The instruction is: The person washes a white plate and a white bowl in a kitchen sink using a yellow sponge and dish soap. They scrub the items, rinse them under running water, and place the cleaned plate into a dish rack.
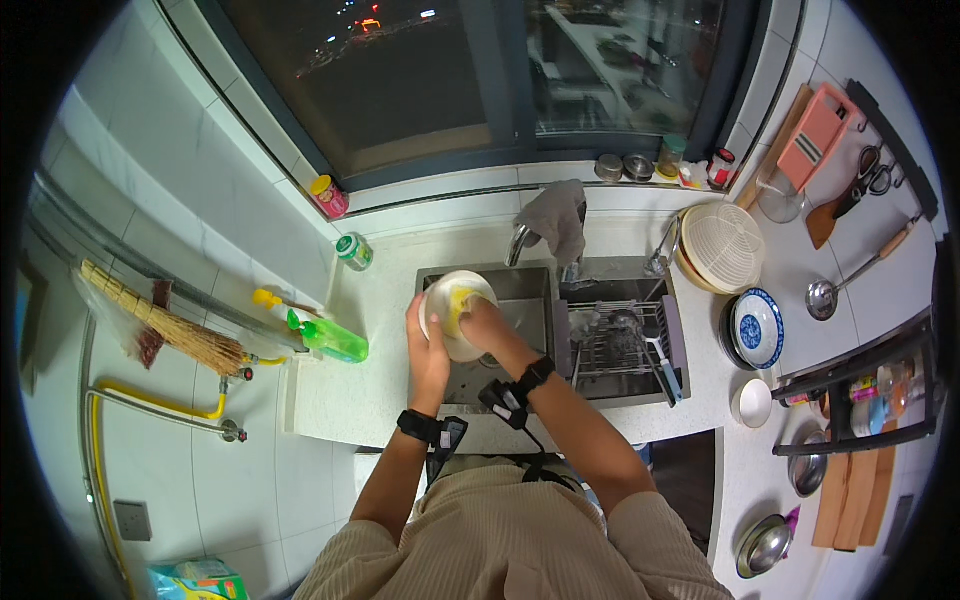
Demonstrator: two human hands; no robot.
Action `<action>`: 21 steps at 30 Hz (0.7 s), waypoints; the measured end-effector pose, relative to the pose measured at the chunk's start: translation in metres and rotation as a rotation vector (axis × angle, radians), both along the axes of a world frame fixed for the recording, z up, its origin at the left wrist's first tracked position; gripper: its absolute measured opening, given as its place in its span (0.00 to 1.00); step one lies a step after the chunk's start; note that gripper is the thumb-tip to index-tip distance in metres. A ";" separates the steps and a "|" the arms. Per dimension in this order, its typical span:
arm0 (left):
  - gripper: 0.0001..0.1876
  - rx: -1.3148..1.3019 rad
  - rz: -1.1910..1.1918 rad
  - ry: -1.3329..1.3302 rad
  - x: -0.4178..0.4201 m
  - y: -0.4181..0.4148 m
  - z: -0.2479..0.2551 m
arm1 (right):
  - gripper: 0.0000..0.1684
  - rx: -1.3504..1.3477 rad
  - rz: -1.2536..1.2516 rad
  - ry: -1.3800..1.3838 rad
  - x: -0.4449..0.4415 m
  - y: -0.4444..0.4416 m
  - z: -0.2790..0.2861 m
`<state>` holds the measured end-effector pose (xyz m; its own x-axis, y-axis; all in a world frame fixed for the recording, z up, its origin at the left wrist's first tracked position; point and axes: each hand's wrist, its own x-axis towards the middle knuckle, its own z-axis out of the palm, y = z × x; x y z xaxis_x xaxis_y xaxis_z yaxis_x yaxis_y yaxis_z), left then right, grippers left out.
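Note:
Over the left basin of a steel double sink [536, 337], my left hand [430, 341] grips the left rim of a white bowl [450, 349]. My right hand [480, 322] presses a yellow sponge or cloth [460, 300] against the inside of the bowl; the fingers partly hide it. Both wrists wear black straps with small devices. Behind the basins stands the faucet [517, 246], with a grey cloth [559, 217] draped over it. A metal dish rack [611, 356] holding utensils sits in the right basin.
A green pump bottle [334, 340] and a green-lidded jar [354, 252] are on the counter to the left. On the right are a cream plastic strainer [724, 247], a blue-patterned bowl [759, 328], a small white bowl [751, 403] and metal bowls [769, 546]. Utensils hang on the right wall.

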<state>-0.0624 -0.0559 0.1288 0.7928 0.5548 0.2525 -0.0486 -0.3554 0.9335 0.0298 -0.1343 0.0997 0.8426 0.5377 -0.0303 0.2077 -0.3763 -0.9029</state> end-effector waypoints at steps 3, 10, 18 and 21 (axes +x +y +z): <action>0.22 -0.022 -0.052 0.010 0.000 0.002 -0.008 | 0.19 0.001 -0.002 0.009 -0.001 0.007 0.004; 0.25 -0.282 -0.073 -0.036 0.007 0.022 -0.031 | 0.19 0.147 0.246 -0.321 -0.015 0.017 -0.011; 0.26 -0.452 -0.045 0.011 0.002 0.029 -0.039 | 0.16 -0.359 0.248 -0.824 -0.020 -0.008 0.003; 0.26 -0.530 -0.051 -0.001 0.002 0.029 -0.035 | 0.16 -0.116 0.198 -0.735 -0.024 0.003 0.003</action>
